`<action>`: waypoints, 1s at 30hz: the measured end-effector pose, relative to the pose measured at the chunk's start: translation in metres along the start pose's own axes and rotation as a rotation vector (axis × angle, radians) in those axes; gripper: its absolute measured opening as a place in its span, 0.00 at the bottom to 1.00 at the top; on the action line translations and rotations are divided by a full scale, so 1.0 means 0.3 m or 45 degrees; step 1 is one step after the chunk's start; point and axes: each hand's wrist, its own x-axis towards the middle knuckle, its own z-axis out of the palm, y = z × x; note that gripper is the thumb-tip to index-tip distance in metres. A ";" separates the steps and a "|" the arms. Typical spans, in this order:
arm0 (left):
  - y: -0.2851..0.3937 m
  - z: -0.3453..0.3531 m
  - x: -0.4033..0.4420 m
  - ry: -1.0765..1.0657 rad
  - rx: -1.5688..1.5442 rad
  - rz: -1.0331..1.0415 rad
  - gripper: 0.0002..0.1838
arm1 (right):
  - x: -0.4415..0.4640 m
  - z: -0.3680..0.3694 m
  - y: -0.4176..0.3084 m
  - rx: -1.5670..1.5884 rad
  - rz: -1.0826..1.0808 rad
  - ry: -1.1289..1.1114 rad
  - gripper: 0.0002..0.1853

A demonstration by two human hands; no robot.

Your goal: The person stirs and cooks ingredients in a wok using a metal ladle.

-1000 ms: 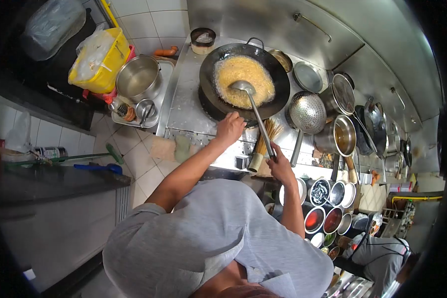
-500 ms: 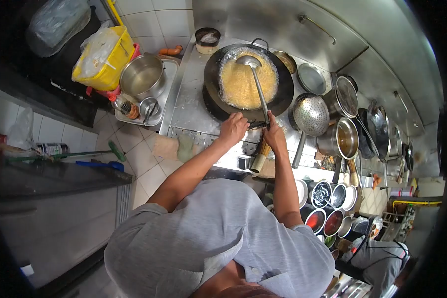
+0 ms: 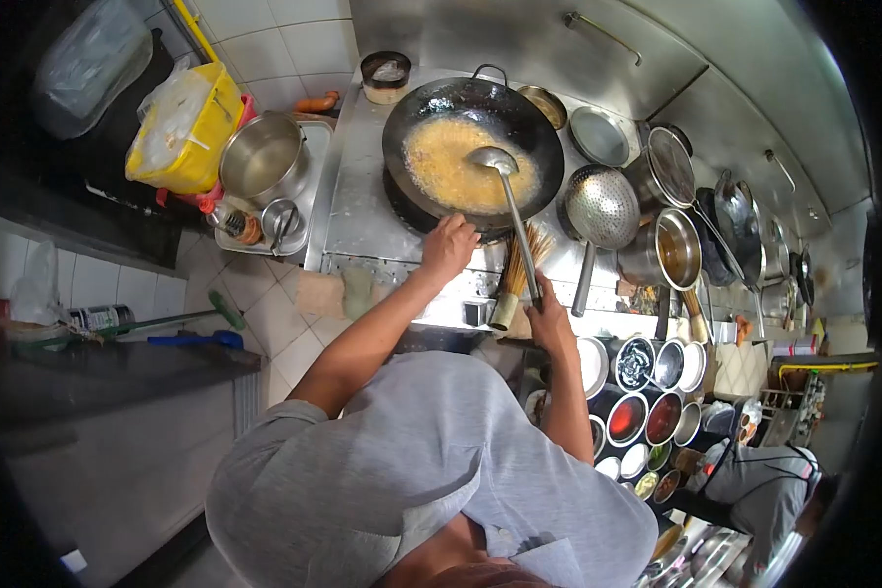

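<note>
Left grip clamped on near edge of wok; wok just ahead of it, yellow froth inside. Brush between grips. Ladle dips in froth, handle wrapped by right grip. Strainer ahead-right of that.

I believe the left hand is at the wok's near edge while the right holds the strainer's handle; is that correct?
Not quite: the head view shows the right hand holding the ladle by its handle, not the strainer. The left hand is at the near edge of the wok.
</note>
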 end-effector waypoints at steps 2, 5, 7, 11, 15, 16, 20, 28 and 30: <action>0.002 -0.004 0.004 -0.028 -0.009 -0.035 0.08 | -0.060 -0.031 -0.010 0.070 0.013 -0.013 0.41; -0.006 0.008 0.001 -0.002 -0.049 -0.007 0.08 | -0.142 -0.119 -0.072 0.201 0.067 -0.102 0.40; -0.002 0.000 0.003 -0.015 -0.035 -0.008 0.08 | -0.181 -0.168 -0.090 0.393 0.262 -0.260 0.38; 0.002 -0.006 0.005 -0.028 -0.031 -0.022 0.08 | -0.194 -0.233 -0.124 0.571 0.343 -0.351 0.37; 0.010 -0.004 0.004 -0.027 -0.031 -0.067 0.07 | -0.128 -0.225 -0.126 0.601 0.321 -0.410 0.35; 0.013 -0.007 0.003 -0.037 -0.030 -0.072 0.07 | -0.100 -0.217 -0.138 0.596 0.312 -0.429 0.35; 0.010 -0.008 0.002 -0.028 0.041 -0.043 0.08 | 0.028 -0.150 -0.198 0.668 0.410 -0.415 0.35; 0.010 -0.007 -0.002 0.008 -0.008 -0.044 0.08 | 0.348 0.071 -0.088 0.581 0.114 -0.229 0.38; 0.008 -0.008 -0.004 0.004 -0.007 -0.049 0.08 | 0.412 0.109 -0.070 0.460 -0.019 -0.124 0.38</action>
